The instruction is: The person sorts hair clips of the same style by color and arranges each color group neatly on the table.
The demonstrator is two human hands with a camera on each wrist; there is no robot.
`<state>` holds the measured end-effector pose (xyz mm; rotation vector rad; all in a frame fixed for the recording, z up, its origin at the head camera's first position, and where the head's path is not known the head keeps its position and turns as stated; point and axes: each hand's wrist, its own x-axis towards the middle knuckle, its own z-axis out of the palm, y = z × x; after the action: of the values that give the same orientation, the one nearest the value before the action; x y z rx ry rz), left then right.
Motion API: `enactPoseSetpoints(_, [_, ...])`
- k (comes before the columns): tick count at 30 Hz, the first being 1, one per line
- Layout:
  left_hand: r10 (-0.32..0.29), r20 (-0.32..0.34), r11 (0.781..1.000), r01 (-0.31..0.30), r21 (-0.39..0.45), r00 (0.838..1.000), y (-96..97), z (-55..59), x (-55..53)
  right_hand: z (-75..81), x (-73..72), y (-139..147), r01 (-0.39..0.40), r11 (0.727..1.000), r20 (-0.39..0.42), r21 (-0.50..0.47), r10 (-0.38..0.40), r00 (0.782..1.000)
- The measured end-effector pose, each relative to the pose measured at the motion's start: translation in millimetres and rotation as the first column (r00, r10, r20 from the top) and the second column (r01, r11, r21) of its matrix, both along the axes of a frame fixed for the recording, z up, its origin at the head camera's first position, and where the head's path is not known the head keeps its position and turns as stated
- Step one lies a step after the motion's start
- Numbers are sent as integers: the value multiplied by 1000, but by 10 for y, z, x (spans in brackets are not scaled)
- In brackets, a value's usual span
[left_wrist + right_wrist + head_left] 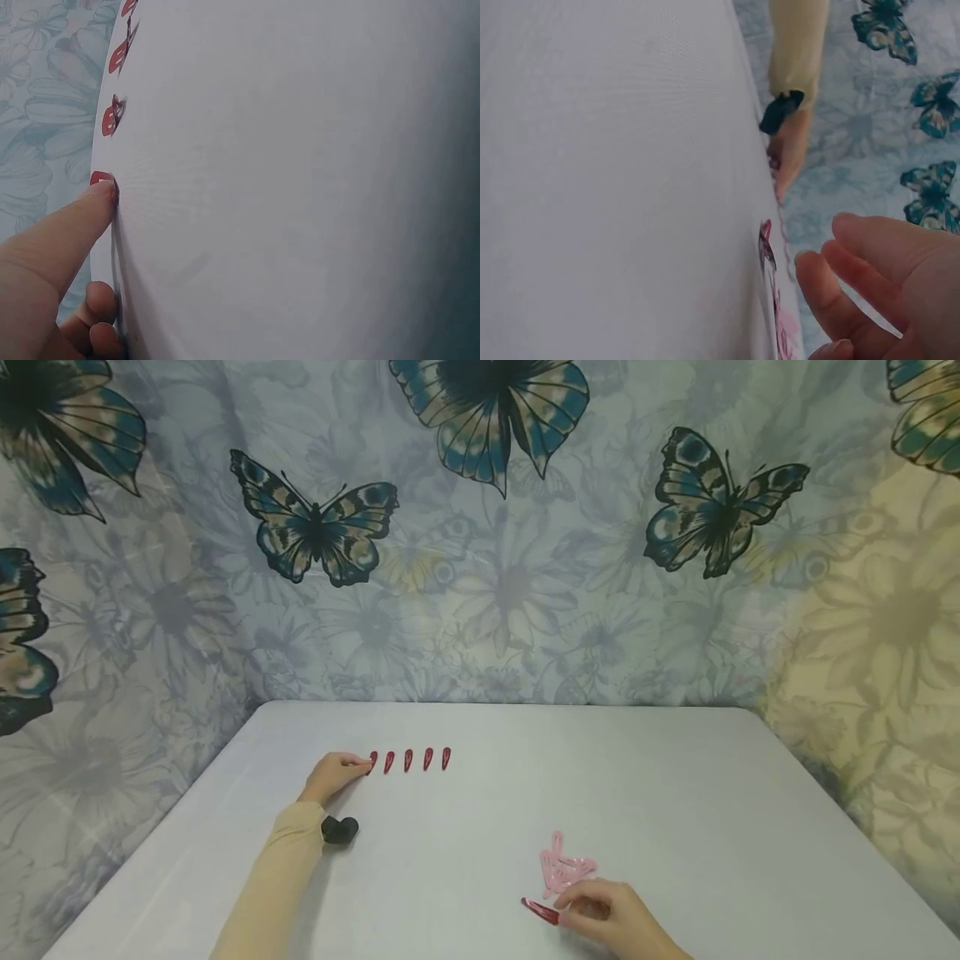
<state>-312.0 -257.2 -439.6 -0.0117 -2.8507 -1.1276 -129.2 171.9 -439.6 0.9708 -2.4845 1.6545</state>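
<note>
By a white desk's [660, 785] far edge, left of center, a left hand [333, 778] touches the end of a row of five red clips [408, 761], the left-wrist view showing one straight finger [75, 229]; any pinch cannot be told. Near the front edge, the right-wrist view reveals a right hand [618, 917], fingers spread, beside another red clip [539, 910] and pink clips [555, 862]. A butterfly-patterned backdrop [517, 593] rises behind.

A clip row [408, 761] lies behind and left of a clip pile [556, 860].
</note>
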Motion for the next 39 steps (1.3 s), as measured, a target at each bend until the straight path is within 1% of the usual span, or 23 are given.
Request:
enactPoseSetpoints(1, [1,3,1000,-1,1,1000,-3,3,2,1,2,-4,4,1000,-9,6,-4,1000])
enactPoseSetpoints(6, [8,13,1000,-8,-5,1000,-10,-1,-9,0,21,-15,-1,1000,70,29,-1,998])
enactPoseSetpoints(8, [8,5,1000,-8,-6,1000,1,9,-12,-8,25,-18,4,999,73,38,-7,997])
enactPoseSetpoints(13, [12,-5,1000,-12,-10,1000,55,43,-3,-41,45,-26,62,993,28,98,-65,997])
enactPoseSetpoints(16, [5,-2,1000,-5,-24,1000,45,48,-7,-65,55,-50,77,990,-30,122,-74,997])
enactPoseSetpoints(18, [6,4,1000,-6,-26,1000,21,54,-15,-72,47,-72,66,990,-90,124,-55,994])
enactPoseSetpoints(20, [7,9,1000,-7,-24,1000,1,69,-11,-80,32,-88,52,991,-168,127,-30,985])
enactPoseSetpoints(22, [10,9,1000,-10,-21,1000,-10,81,-4,-84,14,-93,38,990,-224,137,-7,975])
enactPoseSetpoints(23, [11,10,1000,-11,-20,1000,-12,83,0,-85,7,-93,34,989,-238,144,1,971])
enactPoseSetpoints(26, [8,13,1000,-8,-25,1000,-12,76,8,-87,3,-91,38,986,-244,163,3,970])
enactPoseSetpoints(29, [8,17,999,-7,-33,1000,-10,53,6,-90,14,-102,60,984,-251,165,-17,968])
enactPoseSetpoints(33, [13,13,999,-12,-43,1000,-6,27,-9,-101,30,-127,116,980,-305,160,-62,950])
enactPoseSetpoints(36, [19,14,999,-18,-47,1000,-5,22,-15,-103,40,-137,158,972,-305,172,-100,947])
enactPoseSetpoints(39, [27,17,999,-26,-48,1000,-3,26,-11,-101,39,-135,182,966,-280,184,-126,952])
